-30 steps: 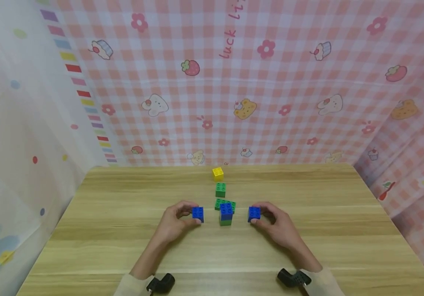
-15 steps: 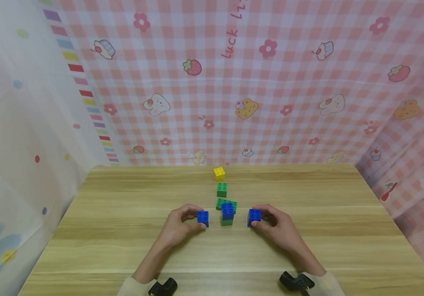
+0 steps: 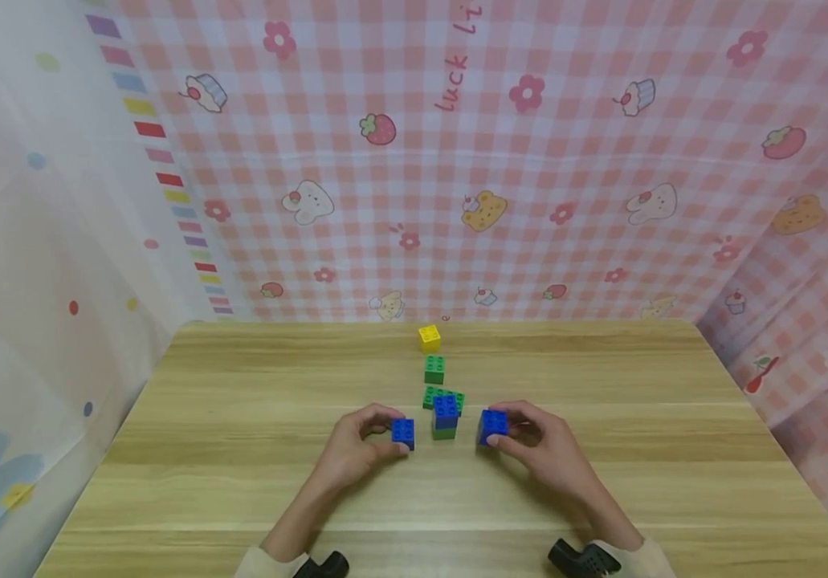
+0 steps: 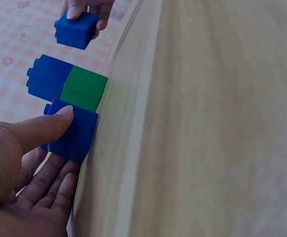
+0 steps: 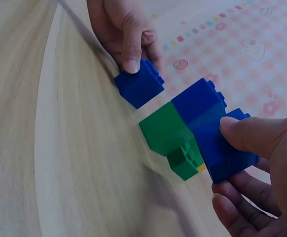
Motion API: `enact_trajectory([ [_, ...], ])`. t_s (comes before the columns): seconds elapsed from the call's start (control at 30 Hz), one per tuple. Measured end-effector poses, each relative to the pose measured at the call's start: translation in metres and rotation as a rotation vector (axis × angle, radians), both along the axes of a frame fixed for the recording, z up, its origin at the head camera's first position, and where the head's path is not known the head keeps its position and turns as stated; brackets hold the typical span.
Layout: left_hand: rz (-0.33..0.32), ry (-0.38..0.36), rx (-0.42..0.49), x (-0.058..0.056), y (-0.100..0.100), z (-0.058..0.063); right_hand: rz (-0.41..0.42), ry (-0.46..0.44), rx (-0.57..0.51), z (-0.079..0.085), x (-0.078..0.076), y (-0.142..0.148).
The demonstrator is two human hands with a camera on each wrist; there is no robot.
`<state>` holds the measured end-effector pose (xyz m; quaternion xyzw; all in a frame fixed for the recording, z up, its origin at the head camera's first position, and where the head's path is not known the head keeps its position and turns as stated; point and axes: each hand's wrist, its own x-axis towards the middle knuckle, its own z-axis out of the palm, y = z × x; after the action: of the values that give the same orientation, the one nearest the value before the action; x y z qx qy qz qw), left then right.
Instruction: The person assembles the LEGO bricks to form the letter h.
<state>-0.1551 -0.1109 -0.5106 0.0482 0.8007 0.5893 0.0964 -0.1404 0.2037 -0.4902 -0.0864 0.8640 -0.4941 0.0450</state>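
A wood-grained surface with rounded far corners is backed by a pink checked cloth, printed with strawberries, flowers, cupcakes and animal heads; the lettering "luck li" can be read, running up the cloth. The left side is closed off by a pale curtain with coloured dots and a blue figure low down, and more checked cloth is hung on the right. Soft shadows are cast on the surface beneath the forearms.

A blue block is pinched between thumb and fingers by the left hand; whether this left blue block touches the surface cannot be told. A second one, the right blue block, is gripped likewise by the right hand and is held above the surface.

Between them a blue-over-green stack is stood upright. Just behind it a long green brick is partly hidden; farther back, a small green block and a yellow block are set roughly in line.
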Motion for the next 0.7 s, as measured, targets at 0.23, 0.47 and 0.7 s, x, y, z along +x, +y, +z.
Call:
enact_trajectory([
  [0.23, -0.012, 0.008, -0.007, 0.004, 0.004, -0.002, 0.045, 0.054, -0.025, 0.009, 0.005, -0.007],
  [0.47, -0.024, 0.028, -0.002, 0.009, 0.009, -0.001, 0.083, 0.058, -0.046, 0.017, 0.009, -0.017],
  [0.7, -0.035, 0.014, -0.025, 0.013, 0.014, 0.001, 0.113, 0.059, -0.071, 0.02, 0.012, -0.025],
])
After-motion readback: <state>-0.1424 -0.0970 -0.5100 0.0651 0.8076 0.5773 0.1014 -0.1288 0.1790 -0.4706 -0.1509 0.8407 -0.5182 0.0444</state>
